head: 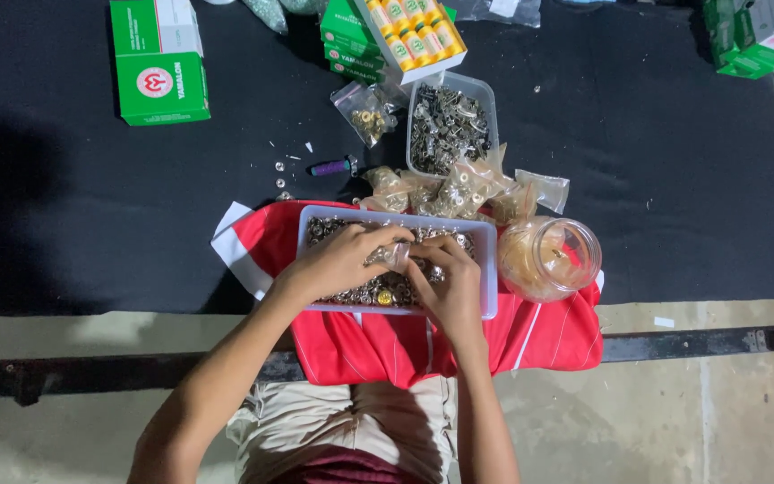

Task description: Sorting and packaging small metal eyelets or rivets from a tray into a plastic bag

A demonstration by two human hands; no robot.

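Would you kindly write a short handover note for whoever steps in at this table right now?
Left hand and right hand are both in the clear tray of metal snaps, pinching a small clear bag between them.
The tray sits on a red cloth.
Done: several filled bags lie behind the tray.
Left: the tray looks full. A second tub of fasteners and a tipped jar stand near.
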